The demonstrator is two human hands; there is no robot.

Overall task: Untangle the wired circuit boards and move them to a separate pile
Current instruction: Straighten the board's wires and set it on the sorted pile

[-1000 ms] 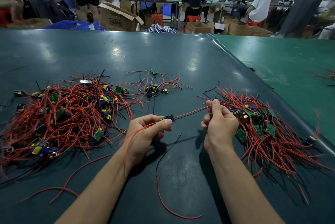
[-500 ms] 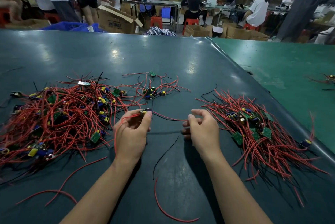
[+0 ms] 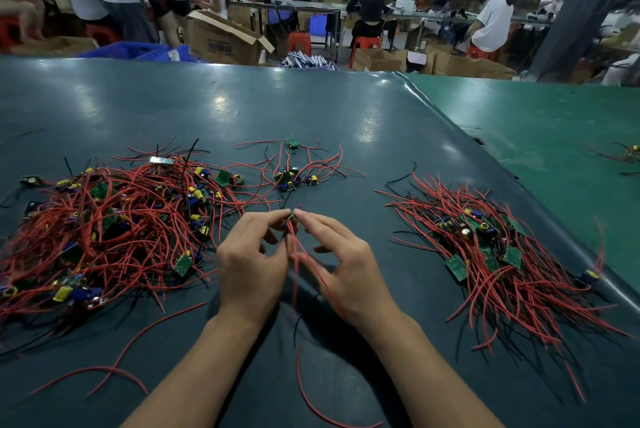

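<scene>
Your left hand (image 3: 251,263) and right hand (image 3: 341,265) pinch small red-wired circuit board (image 3: 292,218) at frame centre, fingertips closed on it. Untangling step; next, carry it to sorted red-wire pile (image 3: 491,254), right of frame.

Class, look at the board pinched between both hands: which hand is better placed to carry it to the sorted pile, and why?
Probably the right hand. It already pinches the small wired circuit board, and the combed-out pile of red-wired green boards lies on its side; the left hand sits beside the tangled red-wired heap.
</scene>
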